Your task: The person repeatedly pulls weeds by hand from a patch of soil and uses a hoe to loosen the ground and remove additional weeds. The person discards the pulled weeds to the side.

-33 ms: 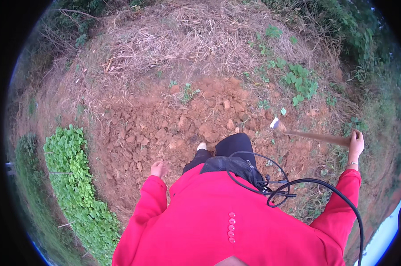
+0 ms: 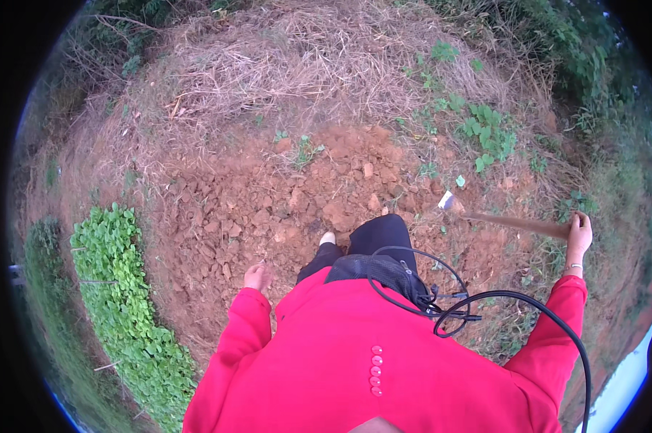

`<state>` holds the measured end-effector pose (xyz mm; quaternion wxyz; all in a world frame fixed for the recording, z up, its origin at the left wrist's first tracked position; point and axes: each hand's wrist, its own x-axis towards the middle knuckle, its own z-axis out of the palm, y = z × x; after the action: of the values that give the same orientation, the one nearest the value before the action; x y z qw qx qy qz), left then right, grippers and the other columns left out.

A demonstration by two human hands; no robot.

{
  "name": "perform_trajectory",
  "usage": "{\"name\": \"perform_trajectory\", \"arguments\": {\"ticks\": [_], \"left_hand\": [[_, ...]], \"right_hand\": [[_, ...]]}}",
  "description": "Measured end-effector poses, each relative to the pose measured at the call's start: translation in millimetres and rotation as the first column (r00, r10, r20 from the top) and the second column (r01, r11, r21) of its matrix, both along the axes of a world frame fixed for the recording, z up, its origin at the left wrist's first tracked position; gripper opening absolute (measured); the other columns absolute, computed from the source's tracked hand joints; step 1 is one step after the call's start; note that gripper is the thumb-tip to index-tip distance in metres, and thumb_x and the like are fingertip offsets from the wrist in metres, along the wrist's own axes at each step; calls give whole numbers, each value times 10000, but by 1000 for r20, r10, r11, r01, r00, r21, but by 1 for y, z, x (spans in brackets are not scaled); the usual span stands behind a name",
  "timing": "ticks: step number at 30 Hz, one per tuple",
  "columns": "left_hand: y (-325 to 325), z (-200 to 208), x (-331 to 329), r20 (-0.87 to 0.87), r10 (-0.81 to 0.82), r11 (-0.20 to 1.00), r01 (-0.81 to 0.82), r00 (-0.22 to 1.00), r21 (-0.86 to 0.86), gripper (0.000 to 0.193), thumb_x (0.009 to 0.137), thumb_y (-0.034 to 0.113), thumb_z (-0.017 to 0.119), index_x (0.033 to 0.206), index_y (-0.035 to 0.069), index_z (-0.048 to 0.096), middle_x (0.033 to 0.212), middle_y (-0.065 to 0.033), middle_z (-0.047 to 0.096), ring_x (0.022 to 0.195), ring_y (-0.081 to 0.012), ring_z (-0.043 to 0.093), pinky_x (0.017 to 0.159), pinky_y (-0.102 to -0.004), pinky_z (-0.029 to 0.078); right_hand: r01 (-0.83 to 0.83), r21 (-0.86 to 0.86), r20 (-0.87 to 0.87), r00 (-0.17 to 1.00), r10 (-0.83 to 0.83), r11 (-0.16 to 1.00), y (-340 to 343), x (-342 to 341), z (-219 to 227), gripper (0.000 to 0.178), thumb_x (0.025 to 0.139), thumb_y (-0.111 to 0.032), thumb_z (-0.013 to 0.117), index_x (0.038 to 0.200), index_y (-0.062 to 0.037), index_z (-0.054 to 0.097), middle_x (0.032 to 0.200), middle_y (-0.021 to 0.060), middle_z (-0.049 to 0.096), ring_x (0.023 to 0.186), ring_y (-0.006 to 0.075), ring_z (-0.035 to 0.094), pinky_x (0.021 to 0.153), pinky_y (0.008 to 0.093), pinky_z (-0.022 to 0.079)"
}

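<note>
My right hand [image 2: 580, 232], out to the right with a thin bracelet at the wrist, is closed round the wooden handle of a hoe [image 2: 517, 221]. The handle slants left to a bright metal blade that rests at the edge of the broken soil. My left hand [image 2: 258, 276] hangs low over the reddish soil [image 2: 261, 216], its fingers loosely curled with nothing visible in them. It touches nothing that I can see.
Dry straw [image 2: 304, 65] covers the ground ahead, with a leafy green plant [image 2: 488, 133] at the right. A bed of green seedlings [image 2: 116, 289] lies at the left, with thin sticks in it. A black cable [image 2: 549, 310] loops from my waist past my right arm.
</note>
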<state>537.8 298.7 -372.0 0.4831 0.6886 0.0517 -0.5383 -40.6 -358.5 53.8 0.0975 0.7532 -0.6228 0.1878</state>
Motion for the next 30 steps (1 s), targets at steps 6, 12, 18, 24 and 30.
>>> {"name": "perform_trajectory", "arguments": {"ticks": [6, 12, 18, 24, 30], "left_hand": [[1, 20, -25, -42, 283, 958, -280, 958, 62, 235, 901, 178, 514, 1097, 51, 524, 790, -76, 614, 652, -215, 634, 508, -325, 513], [-31, 23, -29, -31, 258, 965, -256, 966, 53, 234, 894, 188, 528, 1092, 62, 526, 846, -85, 615, 668, -216, 630, 516, -336, 520], [-72, 36, -23, 13, 207, 973, -207, 978, 104, 246, 892, 173, 529, 1115, 71, 520, 872, -78, 621, 665, -207, 631, 532, -332, 523], [-122, 46, -30, 75, 220, 959, -229, 973, 168, 262, 889, 158, 530, 1138, 80, 513, 898, -70, 626, 662, -198, 632, 548, -328, 526], [-196, 97, -45, 130, 101, 974, -124, 986, 188, 283, 884, 169, 534, 1156, 89, 513, 912, -57, 630, 696, -189, 640, 551, -311, 516]], "right_hand": [[72, 60, -2, 997, -72, 996, -4, 8, 6, 216, 872, -256, 549, 984, -96, 642, 796, 73, 662, 706, 170, 633, 671, 304, 481], [118, 66, 102, 987, -124, 991, -42, -20, 13, 209, 869, -233, 558, 990, -84, 643, 764, 55, 646, 668, 143, 601, 642, 284, 472], [44, 20, 121, 992, -46, 999, -84, -29, 17, 208, 879, -198, 550, 1002, -53, 633, 838, 70, 656, 719, 148, 599, 681, 279, 472], [77, 107, 276, 955, -104, 991, -158, -98, 8, 247, 901, -234, 518, 1045, -59, 618, 817, 14, 611, 663, 102, 541, 643, 251, 452], [171, 70, 231, 956, -183, 983, -225, -160, 9, 313, 901, -290, 505, 1112, -80, 599, 911, 51, 638, 722, 145, 583, 683, 283, 461]]}}
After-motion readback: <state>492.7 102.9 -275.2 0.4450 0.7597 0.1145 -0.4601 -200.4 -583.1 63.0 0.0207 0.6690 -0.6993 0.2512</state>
